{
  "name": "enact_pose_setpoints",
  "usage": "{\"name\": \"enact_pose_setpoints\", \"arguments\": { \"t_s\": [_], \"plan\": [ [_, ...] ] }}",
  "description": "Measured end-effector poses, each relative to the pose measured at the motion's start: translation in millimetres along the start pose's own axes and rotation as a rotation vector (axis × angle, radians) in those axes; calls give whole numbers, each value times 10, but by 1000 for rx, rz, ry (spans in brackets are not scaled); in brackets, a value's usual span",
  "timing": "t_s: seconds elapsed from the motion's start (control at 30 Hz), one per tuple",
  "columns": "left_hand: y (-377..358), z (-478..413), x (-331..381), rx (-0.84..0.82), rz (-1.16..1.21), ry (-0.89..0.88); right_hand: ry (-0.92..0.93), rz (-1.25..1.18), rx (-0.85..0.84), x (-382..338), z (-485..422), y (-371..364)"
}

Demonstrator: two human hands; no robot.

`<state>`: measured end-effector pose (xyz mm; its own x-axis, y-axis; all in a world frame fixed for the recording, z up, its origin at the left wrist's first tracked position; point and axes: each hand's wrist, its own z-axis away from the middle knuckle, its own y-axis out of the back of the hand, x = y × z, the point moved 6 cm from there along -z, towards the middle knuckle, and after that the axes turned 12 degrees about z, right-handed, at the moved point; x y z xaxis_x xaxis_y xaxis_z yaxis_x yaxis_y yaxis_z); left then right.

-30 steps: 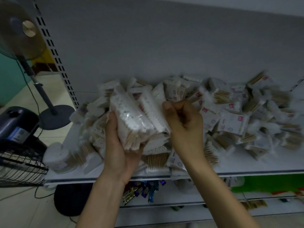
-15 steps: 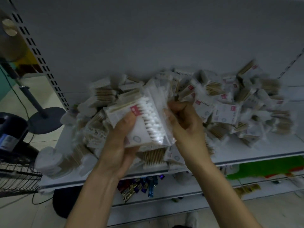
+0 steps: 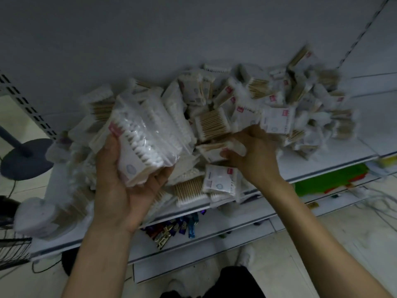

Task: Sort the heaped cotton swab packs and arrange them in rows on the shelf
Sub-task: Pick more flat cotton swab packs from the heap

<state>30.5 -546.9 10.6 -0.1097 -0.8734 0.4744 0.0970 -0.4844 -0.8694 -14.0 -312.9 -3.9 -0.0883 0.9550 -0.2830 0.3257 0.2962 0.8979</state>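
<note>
Left hand: the left hand (image 3: 120, 190) is palm up in front of the shelf, thumb on the near face and fingers (image 3: 163, 175) curled under a stack of packs (image 3: 146, 143), which it holds clear of the heap.
Stack: several packs on edge, pressed face to face, white tips towards the camera; the line of tips runs from upper left down to lower right.
Right hand: the right hand (image 3: 255, 155) is down in the heap, fingers (image 3: 232, 155) bent round the right end of one loose pack (image 3: 211, 148); the grip looks like a pinch, though the far fingers are hidden.
Loose pack: it lies flat among the others, its long side running roughly left to right, touching its neighbours, just right of the stack.
Key relation: the loose pack is between the two hands, with its free end pointing at the stack. The right hand already has it, so the left need only wait.
Next move, as I judge it: lift the pack, turn it on edge to match the stack, and slide it against the outer face.
Heap: the heap (image 3: 279, 100) covers most of the shelf (image 3: 311, 162), packs at all angles against the back panel (image 3: 193, 39); no row shows yet.
Progress: early, gathering only.
Risk: slippery wrappers, so the stack could fan out.
Nearby: small wrapped items (image 3: 171, 229) on the shelf below.
</note>
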Motion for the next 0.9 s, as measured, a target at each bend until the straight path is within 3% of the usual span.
{"name": "enact_pose_setpoints", "arguments": {
  "t_s": [0.17,0.27,0.37,0.5,0.67,0.9],
  "plan": [
    [-85,-18,12,-56,-4,1,-148,-367,119,-51,-72,416],
    [-247,-49,-73,-92,-21,19,-254,-711,88,-134,-89,617],
    [-479,-59,-261,-171,-84,56,-199,-911,21,-255,-84,810],
    [-887,-55,-598,-280,-145,83,-136,-800,10,-30,-114,1190],
    [-1575,-5,-1363,-423,-153,148,-83,-727,-38,786,15,1850],
    [-2410,298,-3079,-517,-17,295,-283,-850,81,2425,610,2587]
  ]
}}
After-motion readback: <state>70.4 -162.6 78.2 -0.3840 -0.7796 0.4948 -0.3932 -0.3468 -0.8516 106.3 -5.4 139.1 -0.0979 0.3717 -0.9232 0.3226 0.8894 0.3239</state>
